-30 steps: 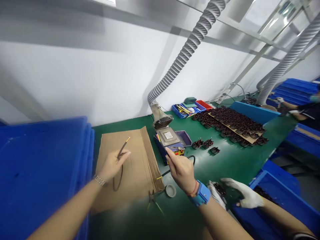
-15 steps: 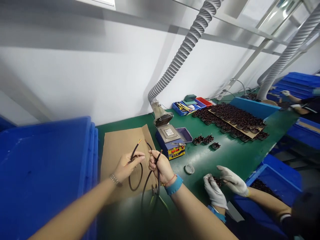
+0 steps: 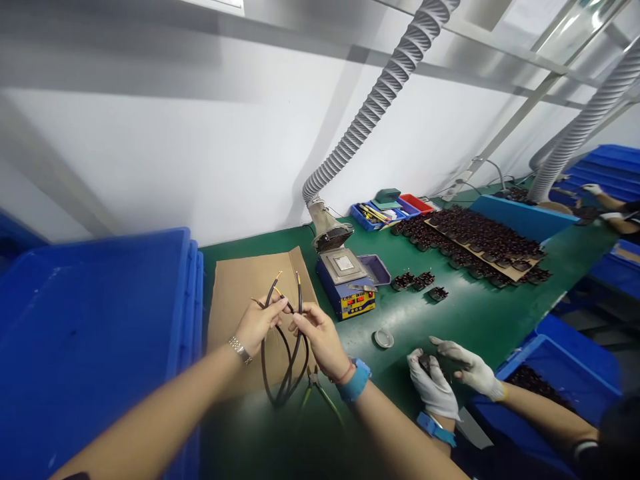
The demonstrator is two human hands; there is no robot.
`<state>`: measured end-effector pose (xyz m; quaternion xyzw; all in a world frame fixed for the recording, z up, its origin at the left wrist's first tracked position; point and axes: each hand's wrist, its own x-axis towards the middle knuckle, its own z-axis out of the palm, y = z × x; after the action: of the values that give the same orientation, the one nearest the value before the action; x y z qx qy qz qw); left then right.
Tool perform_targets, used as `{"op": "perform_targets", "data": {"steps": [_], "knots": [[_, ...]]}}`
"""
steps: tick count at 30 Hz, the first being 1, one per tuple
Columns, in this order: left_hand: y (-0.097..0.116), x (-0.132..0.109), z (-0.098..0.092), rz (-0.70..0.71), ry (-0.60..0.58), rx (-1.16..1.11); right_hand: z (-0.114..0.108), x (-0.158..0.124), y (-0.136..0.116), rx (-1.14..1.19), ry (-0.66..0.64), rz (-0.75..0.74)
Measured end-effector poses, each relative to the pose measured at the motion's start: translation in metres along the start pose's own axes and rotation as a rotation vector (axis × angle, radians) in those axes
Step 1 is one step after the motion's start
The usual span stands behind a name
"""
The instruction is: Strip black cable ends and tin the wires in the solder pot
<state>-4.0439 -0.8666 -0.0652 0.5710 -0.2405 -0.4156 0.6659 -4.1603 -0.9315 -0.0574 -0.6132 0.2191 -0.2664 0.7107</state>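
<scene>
Over the green counter point(image 3: 410, 320), I pinch looped black cables point(image 3: 279, 401) between my left fingers point(image 3: 275, 310) and right fingers point(image 3: 311, 320).

Glare up at the top right, soft shadows banding the white wall point(image 3: 240, 167), sheen across the green table point(image 3: 410, 320), plier handles point(image 3: 330, 403) blurring!

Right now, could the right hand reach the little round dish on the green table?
Probably yes: nothing stands between the right hand and the little round dish beside it, though that hand is busy holding black cables.
</scene>
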Motion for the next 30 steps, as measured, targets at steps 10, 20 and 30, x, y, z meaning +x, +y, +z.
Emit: {"op": "perform_targets", "data": {"steps": [10, 20, 30], "knots": [[0.0, -0.005, 0.008, -0.096, -0.131, -0.048, -0.005, -0.003, 0.005, -0.794, 0.144, -0.286], [0.002, -0.002, 0.002, 0.05, 0.007, 0.174, -0.016, -0.003, 0.003, -0.286, 0.14, -0.048], [0.004, -0.027, 0.021, 0.353, -0.299, 0.385, -0.006, -0.006, 0.015, 0.119, 0.16, 0.019]]}}
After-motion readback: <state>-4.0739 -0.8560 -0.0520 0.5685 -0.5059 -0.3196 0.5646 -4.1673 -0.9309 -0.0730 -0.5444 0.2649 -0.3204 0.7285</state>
